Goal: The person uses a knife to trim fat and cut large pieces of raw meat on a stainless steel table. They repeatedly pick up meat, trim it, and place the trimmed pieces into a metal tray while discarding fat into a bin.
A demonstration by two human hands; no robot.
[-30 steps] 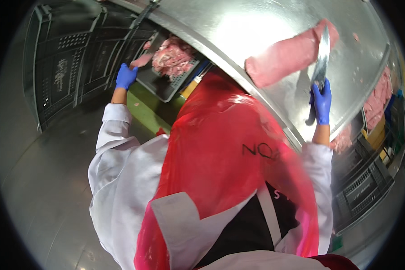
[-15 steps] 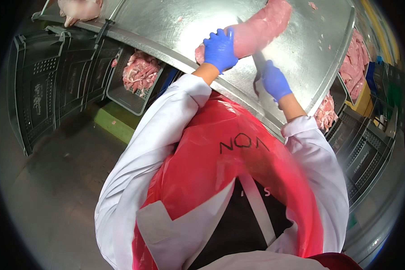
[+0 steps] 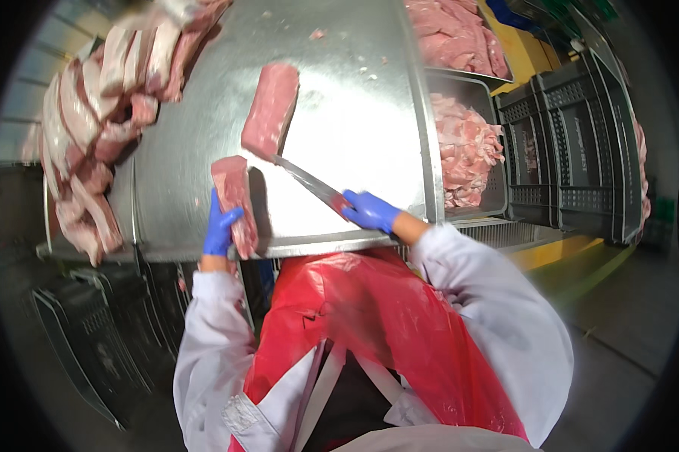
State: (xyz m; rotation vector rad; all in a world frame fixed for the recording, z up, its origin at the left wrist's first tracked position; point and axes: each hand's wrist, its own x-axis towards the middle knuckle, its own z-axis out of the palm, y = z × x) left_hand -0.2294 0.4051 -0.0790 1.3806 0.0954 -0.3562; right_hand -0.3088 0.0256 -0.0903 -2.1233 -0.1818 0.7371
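My left hand (image 3: 221, 227), in a blue glove, is closed round the near end of a piece of pork loin (image 3: 232, 184) at the front edge of the metal table (image 3: 196, 128). A second, longer loin piece (image 3: 272, 105) lies apart from it, farther back. My right hand (image 3: 371, 211), also gloved in blue, grips a knife (image 3: 309, 183) whose long blade points left and away. The blade's tip is at the near end of the longer piece. The handle is mostly hidden by my fingers.
Several pale, fatty slabs of meat (image 3: 76, 113) are heaped at the table's left. Beyond the right rim stand a crate of meat trimmings (image 3: 464, 151) and a tray of larger cuts (image 3: 452, 38). Dark crates (image 3: 573, 143) are stacked farther right, others (image 3: 102, 331) below left.
The long loin that lay whole under my left hand is now in two pieces, one of them in that hand. The knife has come across the table. My view has turned.
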